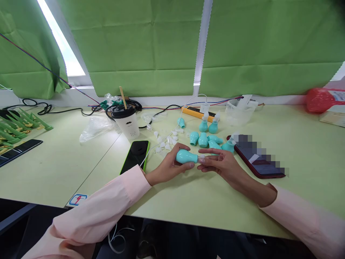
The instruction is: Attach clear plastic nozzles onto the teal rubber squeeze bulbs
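Note:
My left hand (166, 166) is closed round the fat end of a teal squeeze bulb (185, 156), which lies sideways with its neck pointing right. At that neck, my right hand (228, 166) pinches a small clear plastic tip (201, 159) between thumb and fingers, its index finger stretched above. Whether the tip is fully seated in the neck I cannot tell. Just behind my hands lie several loose teal bulbs (203, 140). Beside them are scattered small white and clear plastic parts (167, 146). Two bulbs with clear tops (213, 126) stand upright farther back.
A lidded paper cup (128, 126) with a straw stands at the back left, near a green-edged phone (137, 153). To the right lies a red-cased phone (258, 158). A yellow power strip (198, 114), a clear tub (239, 112) and cables (161, 109) line the back.

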`<action>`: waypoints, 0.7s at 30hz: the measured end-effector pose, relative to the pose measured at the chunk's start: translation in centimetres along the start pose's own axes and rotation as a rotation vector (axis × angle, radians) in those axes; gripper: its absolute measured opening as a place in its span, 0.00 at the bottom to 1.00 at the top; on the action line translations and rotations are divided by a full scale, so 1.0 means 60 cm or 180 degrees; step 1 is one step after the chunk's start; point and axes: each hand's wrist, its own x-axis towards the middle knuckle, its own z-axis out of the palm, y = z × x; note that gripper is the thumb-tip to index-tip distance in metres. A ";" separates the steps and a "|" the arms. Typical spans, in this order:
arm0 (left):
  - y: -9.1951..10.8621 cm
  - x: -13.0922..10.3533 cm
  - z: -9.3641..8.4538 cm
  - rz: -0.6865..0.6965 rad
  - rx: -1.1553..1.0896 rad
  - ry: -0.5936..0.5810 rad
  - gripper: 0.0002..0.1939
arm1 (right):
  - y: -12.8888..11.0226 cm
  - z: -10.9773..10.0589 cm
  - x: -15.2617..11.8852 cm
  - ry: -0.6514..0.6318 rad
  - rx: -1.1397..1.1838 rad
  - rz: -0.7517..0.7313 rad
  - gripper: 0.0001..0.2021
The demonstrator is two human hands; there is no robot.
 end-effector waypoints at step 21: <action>-0.012 0.027 -0.068 0.0539 0.4163 0.0471 0.12 | 0.017 0.009 -0.003 0.0218 -0.0218 -0.1067 0.14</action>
